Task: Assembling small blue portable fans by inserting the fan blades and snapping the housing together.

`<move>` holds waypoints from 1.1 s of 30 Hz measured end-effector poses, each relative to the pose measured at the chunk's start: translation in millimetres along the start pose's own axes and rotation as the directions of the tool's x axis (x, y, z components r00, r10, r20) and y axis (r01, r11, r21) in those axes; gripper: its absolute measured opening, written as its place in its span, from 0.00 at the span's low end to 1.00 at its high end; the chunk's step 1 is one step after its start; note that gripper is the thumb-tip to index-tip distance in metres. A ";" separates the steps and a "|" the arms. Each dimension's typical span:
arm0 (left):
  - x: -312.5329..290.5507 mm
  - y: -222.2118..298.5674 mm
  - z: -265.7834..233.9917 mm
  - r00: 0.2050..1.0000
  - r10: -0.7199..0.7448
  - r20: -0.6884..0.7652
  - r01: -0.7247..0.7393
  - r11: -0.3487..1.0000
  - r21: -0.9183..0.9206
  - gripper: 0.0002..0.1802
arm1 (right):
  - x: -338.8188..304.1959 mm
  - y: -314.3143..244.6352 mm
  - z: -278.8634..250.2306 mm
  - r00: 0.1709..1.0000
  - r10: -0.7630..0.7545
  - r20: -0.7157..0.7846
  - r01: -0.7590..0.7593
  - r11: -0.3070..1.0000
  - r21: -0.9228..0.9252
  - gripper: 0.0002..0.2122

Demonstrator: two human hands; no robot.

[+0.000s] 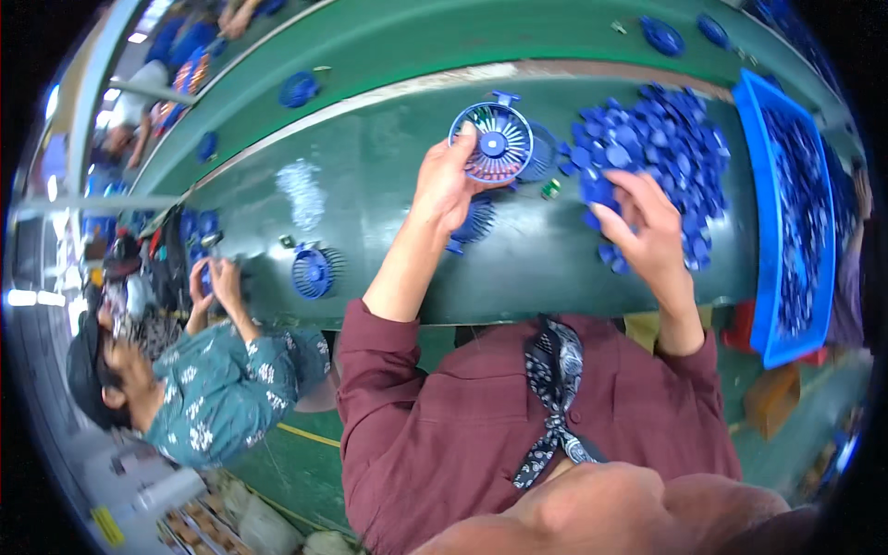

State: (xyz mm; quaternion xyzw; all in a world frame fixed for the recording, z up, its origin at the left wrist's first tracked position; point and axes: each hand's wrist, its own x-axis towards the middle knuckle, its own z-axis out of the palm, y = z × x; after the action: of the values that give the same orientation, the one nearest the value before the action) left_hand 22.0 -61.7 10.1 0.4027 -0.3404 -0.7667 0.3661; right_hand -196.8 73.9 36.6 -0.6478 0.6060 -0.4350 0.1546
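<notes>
Looked plastic and faintly glossy in the blue fan grille (491,143), the heaped small blue parts (657,148) and the smooth-walled blue bin (763,213) at right, over a matt, scuffed green bench top (370,203).

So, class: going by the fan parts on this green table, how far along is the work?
Done: one blue fan grille lies to the left, another under the left hand. In hand: the left hand holds a round blue fan piece upright, while the right hand reaches into the heap of small blue parts. Left: that big heap, plus a full blue bin.
</notes>
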 end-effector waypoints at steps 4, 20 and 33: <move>-5.0 -26.6 30.8 0.997 0.031 0.071 -0.033 0.999 0.018 0.24 | 12.9 -12.3 12.4 0.988 -0.157 0.005 0.157 0.986 -0.047 0.17; -37.2 -50.3 33.5 0.952 0.289 0.099 -0.306 0.901 0.308 0.18 | 0.7 -7.2 37.6 0.965 -0.252 -0.080 0.235 0.956 -0.176 0.19; -51.1 -65.1 36.6 0.898 0.298 0.325 -0.437 0.702 0.563 0.15 | -30.1 26.6 23.2 0.897 0.269 0.351 -0.366 0.897 0.248 0.17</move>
State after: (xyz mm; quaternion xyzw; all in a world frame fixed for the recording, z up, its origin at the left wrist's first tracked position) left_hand -7.6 21.9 -8.0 0.3411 -0.6843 -0.5592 0.3206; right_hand -193.2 88.2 -7.4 -0.5664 0.5978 -0.3861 0.4157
